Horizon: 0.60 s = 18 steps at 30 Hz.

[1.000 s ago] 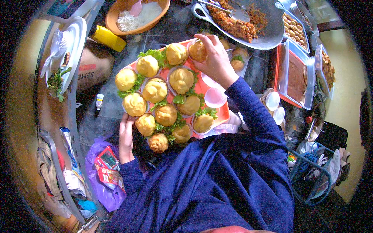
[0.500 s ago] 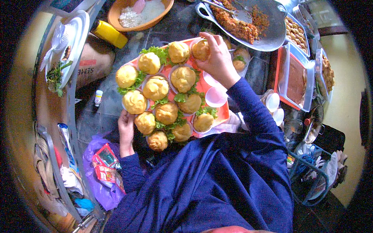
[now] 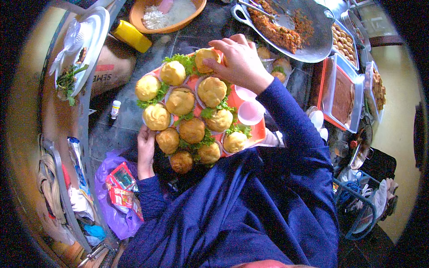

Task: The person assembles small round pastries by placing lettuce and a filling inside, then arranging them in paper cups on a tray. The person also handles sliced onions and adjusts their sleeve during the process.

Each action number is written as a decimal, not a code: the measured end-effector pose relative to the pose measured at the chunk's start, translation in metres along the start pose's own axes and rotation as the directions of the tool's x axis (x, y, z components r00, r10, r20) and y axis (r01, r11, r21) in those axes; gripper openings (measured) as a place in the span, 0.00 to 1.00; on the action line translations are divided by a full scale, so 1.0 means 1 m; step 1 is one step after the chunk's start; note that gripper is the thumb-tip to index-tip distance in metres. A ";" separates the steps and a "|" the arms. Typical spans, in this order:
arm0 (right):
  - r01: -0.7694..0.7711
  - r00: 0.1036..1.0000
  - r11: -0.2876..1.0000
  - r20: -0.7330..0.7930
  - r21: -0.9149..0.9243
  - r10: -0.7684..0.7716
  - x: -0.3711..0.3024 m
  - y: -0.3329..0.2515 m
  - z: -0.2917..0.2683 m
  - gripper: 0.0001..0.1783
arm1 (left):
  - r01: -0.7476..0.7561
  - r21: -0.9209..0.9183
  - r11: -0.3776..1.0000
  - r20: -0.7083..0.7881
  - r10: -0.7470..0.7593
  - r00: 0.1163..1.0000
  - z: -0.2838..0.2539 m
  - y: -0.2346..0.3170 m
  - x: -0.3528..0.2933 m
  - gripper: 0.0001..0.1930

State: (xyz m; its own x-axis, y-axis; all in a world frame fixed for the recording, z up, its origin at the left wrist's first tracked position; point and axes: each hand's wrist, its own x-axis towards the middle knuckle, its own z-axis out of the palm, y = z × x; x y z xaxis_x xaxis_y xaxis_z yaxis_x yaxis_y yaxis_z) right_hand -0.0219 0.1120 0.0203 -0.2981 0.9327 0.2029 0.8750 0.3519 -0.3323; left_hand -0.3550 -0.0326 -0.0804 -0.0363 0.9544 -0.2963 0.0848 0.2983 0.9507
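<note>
Our right hand [image 3: 239,60] pinched a round golden bun [image 3: 205,58] over the flat red tray [image 3: 259,131]; our left hand [image 3: 146,149] gripped the tray's edge.

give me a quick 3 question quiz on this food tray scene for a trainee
1. True or false: the right hand grips a golden bun at the far edge of the red tray.
2. What does the left hand touch? A) the wok B) the tray's near left edge C) the yellow bottle
3. What green stuff lies between the buns?

Key: 1 true. 2 B. 3 lettuce leaves.
</note>
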 end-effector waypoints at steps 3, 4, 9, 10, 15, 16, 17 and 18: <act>-0.045 0.975 0.995 0.213 -0.089 0.063 0.012 -0.004 0.000 0.29 | 0.054 0.012 0.998 -0.008 -0.054 0.999 0.000 0.003 0.000 0.17; -0.035 0.972 0.996 0.229 -0.086 0.054 0.016 -0.004 0.000 0.29 | 0.076 0.019 0.997 -0.009 -0.076 0.997 0.000 0.004 0.000 0.17; -0.020 0.929 0.996 0.367 -0.082 0.048 0.029 0.002 -0.005 0.35 | 0.083 0.029 0.996 -0.023 -0.082 0.996 0.003 0.006 -0.001 0.16; -0.038 0.926 0.996 0.372 -0.074 0.063 0.031 0.003 -0.004 0.35 | 0.081 0.035 0.996 -0.027 -0.080 0.996 0.004 0.006 -0.001 0.16; -0.081 0.920 0.996 0.383 -0.030 0.087 0.037 0.005 0.003 0.34 | 0.071 -0.004 0.997 -0.020 -0.071 0.997 0.003 0.005 0.000 0.16; -0.088 0.916 0.996 0.391 -0.016 0.087 0.038 0.006 0.004 0.34 | 0.061 -0.014 0.998 -0.011 -0.061 0.998 0.003 0.004 0.000 0.17; -0.096 0.910 0.995 0.405 -0.010 0.092 0.038 0.006 0.006 0.34 | 0.064 -0.009 0.998 -0.017 -0.064 0.998 0.003 0.003 0.000 0.17; -0.104 0.903 0.995 0.419 -0.006 0.097 0.039 0.007 0.008 0.34 | 0.067 -0.005 0.998 -0.022 -0.067 0.998 0.003 0.003 0.000 0.17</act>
State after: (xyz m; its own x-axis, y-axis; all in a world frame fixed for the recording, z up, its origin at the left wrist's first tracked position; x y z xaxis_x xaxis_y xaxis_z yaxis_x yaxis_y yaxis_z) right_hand -0.0304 0.1509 0.0187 -0.3443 0.9091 -0.2345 0.9034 0.2527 -0.3465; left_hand -0.3519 -0.0320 -0.0779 -0.0636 0.9319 -0.3572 0.0772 0.3614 0.9292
